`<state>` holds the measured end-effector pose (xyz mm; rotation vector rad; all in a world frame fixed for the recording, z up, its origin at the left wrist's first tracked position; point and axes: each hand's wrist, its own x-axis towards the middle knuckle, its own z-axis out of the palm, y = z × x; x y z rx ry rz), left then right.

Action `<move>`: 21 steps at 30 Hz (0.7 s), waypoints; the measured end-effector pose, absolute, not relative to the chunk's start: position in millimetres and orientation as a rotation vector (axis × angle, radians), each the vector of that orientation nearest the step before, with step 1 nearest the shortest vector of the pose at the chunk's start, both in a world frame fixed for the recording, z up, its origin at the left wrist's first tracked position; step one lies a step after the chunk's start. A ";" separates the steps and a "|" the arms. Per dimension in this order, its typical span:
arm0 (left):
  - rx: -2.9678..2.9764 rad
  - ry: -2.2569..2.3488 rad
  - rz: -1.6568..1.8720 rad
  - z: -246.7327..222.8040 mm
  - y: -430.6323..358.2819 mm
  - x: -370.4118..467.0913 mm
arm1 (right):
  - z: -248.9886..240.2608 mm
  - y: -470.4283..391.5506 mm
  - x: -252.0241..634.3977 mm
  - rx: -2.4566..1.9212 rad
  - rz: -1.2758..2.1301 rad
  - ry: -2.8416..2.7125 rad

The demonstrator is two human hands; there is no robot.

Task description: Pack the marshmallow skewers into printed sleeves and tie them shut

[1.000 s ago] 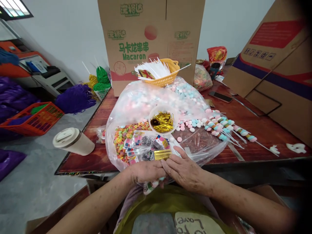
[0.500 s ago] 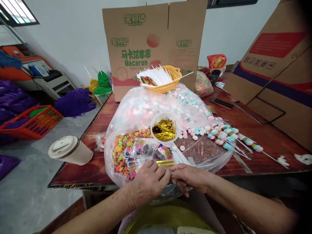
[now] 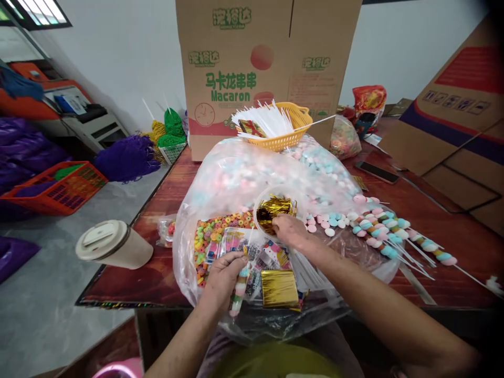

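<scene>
My left hand [image 3: 226, 278] is closed on a marshmallow skewer [image 3: 241, 289] in a clear wrapper, pinched near the top, with its blue, white, brown and pink pieces hanging below the fingers. My right hand [image 3: 291, 231] reaches over the rim of a clear round bowl [image 3: 258, 202]. Its fingers are pinched together at the gold twist ties [image 3: 275, 206] inside; the fingertips are partly hidden. Between my forearms lies a flat gold bundle of ties [image 3: 279, 287] on printed plastic bags [image 3: 255, 252]. Beside them are white sticks [image 3: 309, 270] and ring-shaped candies [image 3: 220, 231].
A large plastic bag of marshmallows [image 3: 252, 168] covers the table's middle, with a yellow basket of sticks [image 3: 291, 137] behind. Finished skewers [image 3: 384, 228] lie at right, near a phone [image 3: 377, 172]. A lidded cup [image 3: 118, 247] stands left. Cardboard boxes [image 3: 268, 52] rise behind and at right.
My hands were together near the table's front edge and have parted. The right has moved up to the bowl; the left has shifted slightly left with the skewer, now visible. The view has shifted.
</scene>
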<state>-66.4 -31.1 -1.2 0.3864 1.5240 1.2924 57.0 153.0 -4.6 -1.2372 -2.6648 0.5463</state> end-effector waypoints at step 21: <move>0.465 1.228 1.359 34.6 -31.3 -18.9 | 43.9 26.8 131.1 -0.860 1.306 -1.793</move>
